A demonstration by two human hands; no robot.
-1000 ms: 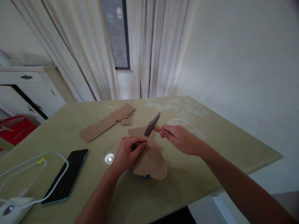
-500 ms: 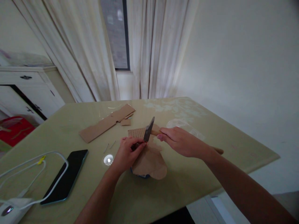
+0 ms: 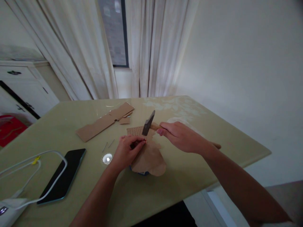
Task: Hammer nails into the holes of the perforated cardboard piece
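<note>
My right hand is wrapped round the wooden handle of a hammer. Its dark metal head is tilted just above the fingertips of my left hand. Thumb and forefinger of that left hand are pinched together over a brown cardboard piece; what they pinch is too small to make out. Rows of small holes cover the far left part of this cardboard, and its near end is rounded. A blue object shows partly underneath. Two thin nails lie on the table left of my left hand.
A small clear round dish sits by the nails. Cardboard strips lie farther back. At left are a black phone and a white cable. A wooden stick end shows beyond my right wrist. Crumpled clear plastic lies behind my right hand.
The hammer head has risen a little from my left fingertips. My left hand keeps its pinch at the cardboard. The whole view has shifted slightly.
</note>
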